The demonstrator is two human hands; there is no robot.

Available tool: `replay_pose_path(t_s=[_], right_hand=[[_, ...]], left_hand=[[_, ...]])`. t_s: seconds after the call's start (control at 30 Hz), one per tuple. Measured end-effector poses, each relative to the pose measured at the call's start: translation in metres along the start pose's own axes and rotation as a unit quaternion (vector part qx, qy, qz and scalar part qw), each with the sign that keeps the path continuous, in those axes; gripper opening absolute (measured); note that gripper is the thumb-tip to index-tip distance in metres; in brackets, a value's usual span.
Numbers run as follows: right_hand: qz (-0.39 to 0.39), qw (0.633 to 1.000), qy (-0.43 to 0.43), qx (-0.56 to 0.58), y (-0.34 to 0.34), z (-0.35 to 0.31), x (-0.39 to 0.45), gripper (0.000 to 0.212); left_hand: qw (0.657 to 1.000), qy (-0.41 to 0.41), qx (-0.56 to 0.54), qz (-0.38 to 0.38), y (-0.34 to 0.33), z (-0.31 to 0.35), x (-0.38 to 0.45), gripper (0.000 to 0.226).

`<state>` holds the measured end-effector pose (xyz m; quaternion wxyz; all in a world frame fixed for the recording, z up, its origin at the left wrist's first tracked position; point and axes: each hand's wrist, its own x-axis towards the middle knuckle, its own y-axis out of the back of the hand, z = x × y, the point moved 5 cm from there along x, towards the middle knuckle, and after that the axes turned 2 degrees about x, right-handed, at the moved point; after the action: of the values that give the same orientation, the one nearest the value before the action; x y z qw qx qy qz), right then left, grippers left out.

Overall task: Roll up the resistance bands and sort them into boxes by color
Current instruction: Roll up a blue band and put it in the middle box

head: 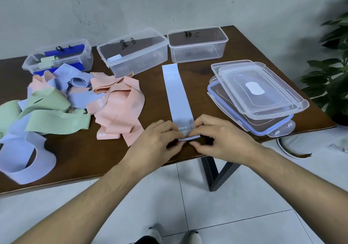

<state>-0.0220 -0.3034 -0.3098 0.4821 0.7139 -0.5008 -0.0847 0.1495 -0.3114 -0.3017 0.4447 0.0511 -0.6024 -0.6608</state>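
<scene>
A light blue resistance band (176,93) lies flat and straight on the brown table (203,78), running away from me. Its near end is folded over into a small first turn. My left hand (156,140) and my right hand (220,138) pinch that folded end from either side at the table's front edge. Three clear boxes stand at the back: the left box (58,57) holds a rolled green band, the middle box (131,53) holds a rolled blue band, the right box (197,44) looks empty.
A loose heap of pink bands (116,104), green bands (52,115) and blue bands (28,157) covers the table's left half. Stacked clear lids (258,97) lie at the right. A potted plant (331,74) stands beyond the right edge.
</scene>
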Motion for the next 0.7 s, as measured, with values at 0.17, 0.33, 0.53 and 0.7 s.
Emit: replay_pose_path(t_s=[0.17,0.33,0.53,0.7], right_hand=[[0.004,1.000,-0.008,0.022,0.000,0.004,-0.003,0.016],[0.006,0.994,-0.048,0.094,0.004,0.005,0.004,0.020],[0.011,0.991,-0.078,0.106,0.003,0.010,0.007,0.013],[0.010,0.995,-0.070,0.066,0.001,0.005,0.005,0.014]], left_hand=[[0.999,0.019,-0.036,-0.026,0.000,-0.003,0.000,0.024],[0.995,0.063,-0.074,-0.030,-0.001,-0.009,0.003,0.016],[0.995,0.078,-0.063,-0.021,-0.003,-0.012,0.006,0.015],[0.998,0.039,-0.048,-0.008,-0.002,-0.008,0.005,0.022]])
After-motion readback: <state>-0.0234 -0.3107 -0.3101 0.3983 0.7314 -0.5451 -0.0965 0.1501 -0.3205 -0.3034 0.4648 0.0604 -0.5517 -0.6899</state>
